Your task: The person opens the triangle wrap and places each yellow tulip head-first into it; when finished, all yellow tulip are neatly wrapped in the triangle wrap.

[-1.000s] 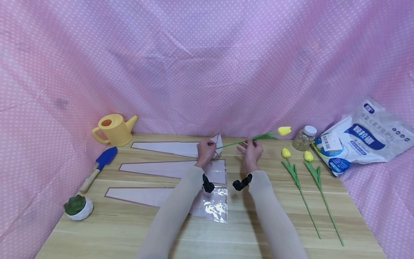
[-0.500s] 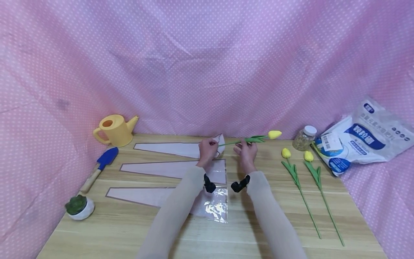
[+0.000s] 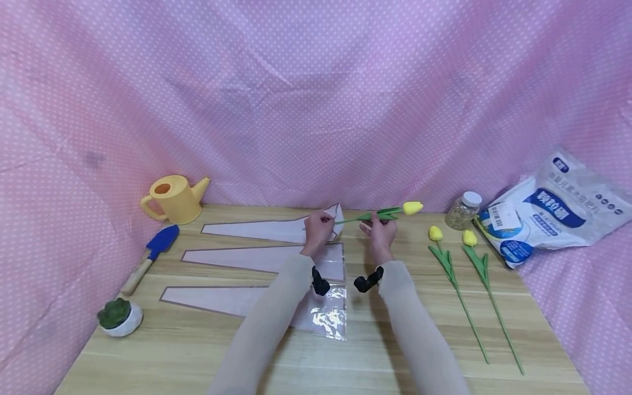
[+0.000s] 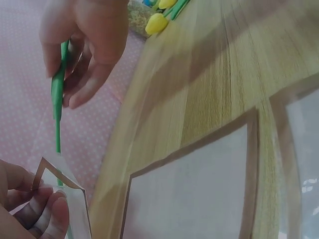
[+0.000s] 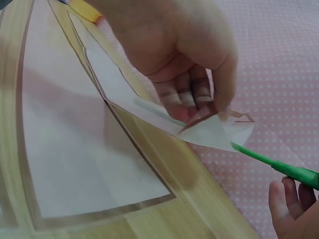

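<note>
At the back of the table my left hand [image 3: 317, 230] pinches the wide mouth of a white, brown-edged flower sleeve [image 3: 257, 229], which is held open. The stem of a yellow tulip [image 3: 412, 208] runs into this mouth; its lower end shows faintly through the sleeve in the right wrist view. My right hand [image 3: 382, 233] pinches the tulip at its green leaves [image 4: 58, 89], right of the sleeve. Two more flat sleeves, a middle one [image 3: 247, 257] and a front one [image 3: 212, 296], lie nearer. The left forearm partly covers both.
Two yellow tulips, one [image 3: 456, 288] beside another [image 3: 498, 312], lie on the right. Behind them stand a lidded jar [image 3: 463, 211] and a white-grey bag [image 3: 548, 211]. On the left are a yellow watering can [image 3: 178, 198], a blue trowel [image 3: 160, 241] and a potted succulent [image 3: 120, 317].
The tulip has slid left, its stem deeper into the sleeve. My right hand has shifted its hold from the stem up to the leaves, while my left hand stays at the sleeve's mouth.
</note>
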A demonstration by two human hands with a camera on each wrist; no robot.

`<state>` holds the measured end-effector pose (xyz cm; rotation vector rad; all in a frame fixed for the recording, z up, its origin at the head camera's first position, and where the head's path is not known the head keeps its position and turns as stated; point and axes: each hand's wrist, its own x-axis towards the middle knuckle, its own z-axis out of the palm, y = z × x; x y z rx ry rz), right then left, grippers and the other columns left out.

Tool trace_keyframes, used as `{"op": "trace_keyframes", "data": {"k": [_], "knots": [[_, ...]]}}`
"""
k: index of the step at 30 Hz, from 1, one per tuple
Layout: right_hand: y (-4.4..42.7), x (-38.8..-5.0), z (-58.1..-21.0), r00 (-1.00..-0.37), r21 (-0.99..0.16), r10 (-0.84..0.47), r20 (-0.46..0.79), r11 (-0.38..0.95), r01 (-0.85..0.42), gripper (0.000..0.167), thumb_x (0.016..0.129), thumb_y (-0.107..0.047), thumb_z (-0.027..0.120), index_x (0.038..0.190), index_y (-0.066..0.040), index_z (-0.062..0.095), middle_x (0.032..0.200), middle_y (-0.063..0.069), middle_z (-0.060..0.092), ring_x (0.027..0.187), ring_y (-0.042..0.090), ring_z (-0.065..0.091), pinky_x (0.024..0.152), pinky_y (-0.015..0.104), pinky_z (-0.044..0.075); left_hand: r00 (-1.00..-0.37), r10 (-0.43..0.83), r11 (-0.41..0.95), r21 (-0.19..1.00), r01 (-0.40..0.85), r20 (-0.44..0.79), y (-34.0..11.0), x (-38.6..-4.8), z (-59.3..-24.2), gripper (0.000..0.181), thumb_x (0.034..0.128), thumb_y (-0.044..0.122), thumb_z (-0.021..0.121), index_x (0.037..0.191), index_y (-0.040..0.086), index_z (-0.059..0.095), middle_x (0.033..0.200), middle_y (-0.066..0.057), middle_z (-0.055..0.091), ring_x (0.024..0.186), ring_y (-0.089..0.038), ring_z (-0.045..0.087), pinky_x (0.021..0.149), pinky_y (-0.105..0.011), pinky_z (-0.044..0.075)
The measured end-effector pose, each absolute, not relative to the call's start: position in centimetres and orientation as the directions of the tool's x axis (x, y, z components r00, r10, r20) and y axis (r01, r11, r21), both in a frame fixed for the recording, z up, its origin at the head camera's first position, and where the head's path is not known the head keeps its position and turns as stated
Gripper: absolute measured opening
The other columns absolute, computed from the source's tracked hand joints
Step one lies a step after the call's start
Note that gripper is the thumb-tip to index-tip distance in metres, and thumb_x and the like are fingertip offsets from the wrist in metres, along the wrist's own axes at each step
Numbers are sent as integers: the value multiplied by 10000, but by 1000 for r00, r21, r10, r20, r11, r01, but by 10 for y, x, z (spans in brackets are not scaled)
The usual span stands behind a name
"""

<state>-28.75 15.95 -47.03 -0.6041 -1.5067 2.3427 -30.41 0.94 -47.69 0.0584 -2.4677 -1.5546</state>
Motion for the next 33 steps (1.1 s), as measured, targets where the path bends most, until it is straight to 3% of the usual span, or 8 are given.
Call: {"op": "trace_keyframes", "data": {"k": [9, 17, 24, 33], "knots": [[146, -285, -472, -886, -924, 432, -167, -382, -12, 70, 1001, -63, 558, 1041, -52, 502, 892, 46, 632, 731, 124, 701, 706, 281, 627, -980, -140, 435, 898, 65, 139, 11, -302, -473, 125, 870, 33, 656, 877, 14, 779, 874, -138, 756, 774, -195, 652, 679, -235, 490], [137, -284, -474, -897, -926, 410, -169, -378, 1, 84, 980, -29, 583, 1044, -20, 529, 852, 18, 648, 708, 89, 705, 782, 344, 625, -974, -129, 459, 881, 110, 188, 13, -301, -471, 122, 854, 32, 664, 850, 18, 785, 841, -131, 763, 756, -197, 656, 693, -241, 498], [140, -285, -472, -899, -908, 375, -225, -415, 55, 141, 1033, -195, 537, 1095, -69, 534, 996, 29, 629, 848, 139, 698, 923, 399, 591, -972, -122, 458, 880, 124, 200, 14, -302, -471, 120, 862, 32, 664, 855, 26, 784, 851, -125, 758, 774, -211, 658, 712, -253, 502], [149, -284, -474, -872, -864, 391, -293, -499, 67, 186, 1037, -195, 524, 1166, -62, 517, 989, 27, 629, 799, 121, 706, 867, 347, 609, -979, -108, 450, 886, 109, 175, 14, -301, -469, 107, 876, 39, 677, 909, 13, 775, 932, -136, 744, 856, -249, 678, 783, -320, 552]]}}
